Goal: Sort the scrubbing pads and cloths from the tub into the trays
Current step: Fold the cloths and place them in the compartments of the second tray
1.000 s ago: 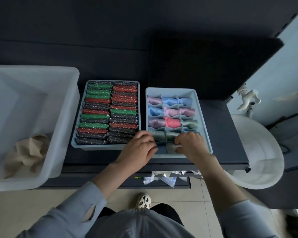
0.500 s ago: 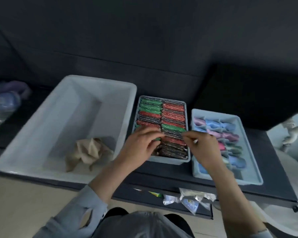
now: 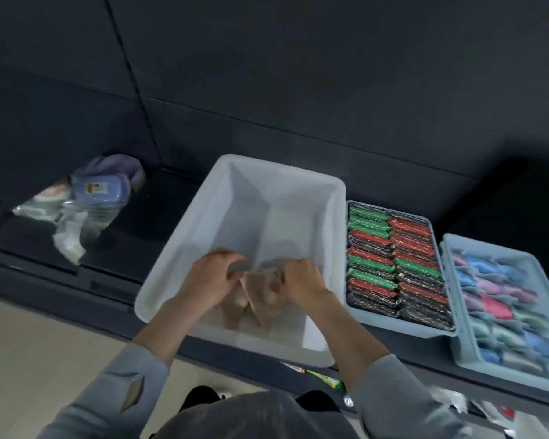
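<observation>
Beige cloth [image 3: 260, 296] being gripped inside the white tub [image 3: 184, 245], left hand [image 3: 211, 280] and right hand [image 3: 301, 280] both curling fingers round its top edge, with pad tray [image 3: 390, 324] and cloth tray [image 3: 460, 353] lying beyond to the right.

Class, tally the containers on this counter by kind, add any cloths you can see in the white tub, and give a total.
White tub: 1
Blue trays: 2, the pad tray and the cloth tray
Beige cloth in the tub: 1, gripped by the left hand and the right hand
Total: 4
</observation>
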`<act>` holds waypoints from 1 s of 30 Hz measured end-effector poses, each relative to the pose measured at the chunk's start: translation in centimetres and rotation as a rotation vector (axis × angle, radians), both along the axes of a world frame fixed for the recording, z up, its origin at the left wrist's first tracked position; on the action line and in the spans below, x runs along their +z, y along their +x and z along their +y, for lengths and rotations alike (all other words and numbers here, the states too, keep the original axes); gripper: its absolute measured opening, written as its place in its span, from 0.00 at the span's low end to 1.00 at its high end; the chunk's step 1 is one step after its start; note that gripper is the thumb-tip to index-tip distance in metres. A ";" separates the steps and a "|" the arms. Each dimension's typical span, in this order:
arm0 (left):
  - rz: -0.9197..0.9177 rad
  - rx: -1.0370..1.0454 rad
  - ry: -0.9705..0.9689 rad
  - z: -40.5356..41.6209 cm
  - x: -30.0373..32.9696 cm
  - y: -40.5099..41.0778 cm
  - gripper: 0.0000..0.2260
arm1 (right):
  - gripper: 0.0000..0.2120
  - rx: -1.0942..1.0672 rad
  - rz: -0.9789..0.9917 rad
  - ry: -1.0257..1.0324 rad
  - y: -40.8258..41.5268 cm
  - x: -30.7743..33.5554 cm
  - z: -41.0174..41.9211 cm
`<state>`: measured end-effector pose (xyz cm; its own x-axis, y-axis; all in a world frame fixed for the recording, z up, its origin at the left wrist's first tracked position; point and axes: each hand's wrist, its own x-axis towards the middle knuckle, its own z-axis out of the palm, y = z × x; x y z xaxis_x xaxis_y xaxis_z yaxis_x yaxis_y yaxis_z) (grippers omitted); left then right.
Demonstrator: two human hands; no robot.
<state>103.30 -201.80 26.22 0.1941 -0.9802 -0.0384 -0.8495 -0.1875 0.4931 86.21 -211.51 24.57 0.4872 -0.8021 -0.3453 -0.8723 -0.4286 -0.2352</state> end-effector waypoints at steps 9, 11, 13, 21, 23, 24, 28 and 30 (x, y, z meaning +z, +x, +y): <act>0.385 -0.363 -0.029 -3.8 5.9 0.7 0.35 | 0.06 -0.069 -0.761 0.308 -1.2 10.9 -1.0; 0.470 -0.411 -0.031 -5.2 8.4 0.5 0.31 | 0.06 -0.018 -0.834 0.285 -1.6 14.2 -1.5; 0.544 -0.416 -0.038 -6.6 10.4 0.6 0.22 | 0.05 0.004 -0.882 0.259 -2.0 16.9 -2.2; 0.744 -0.284 -0.197 -8.9 15.2 0.6 0.06 | 0.05 -0.131 -0.908 0.243 -4.9 21.5 -4.6; 0.774 -0.334 -0.171 -9.1 16.0 0.5 0.06 | 0.04 -0.145 -0.968 0.213 -5.1 22.3 -5.0; 0.799 -0.367 -0.163 -9.2 16.4 0.3 0.06 | 0.05 -0.131 -0.978 0.187 -5.0 22.8 -5.1; 0.887 -0.450 -0.224 -9.8 18.6 -0.7 0.06 | 0.07 -0.049 -0.910 0.109 -4.1 25.2 -5.1; 0.876 -0.467 -0.225 -10.0 19.7 -0.7 0.08 | 0.07 -0.051 -0.898 0.077 -4.1 26.2 -5.3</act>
<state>102.57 -211.85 45.93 -0.2173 -0.9529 0.2116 -0.1371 0.2444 0.9599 82.08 -216.79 50.74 0.5633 -0.8208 0.0943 -0.3644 -0.3493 -0.8632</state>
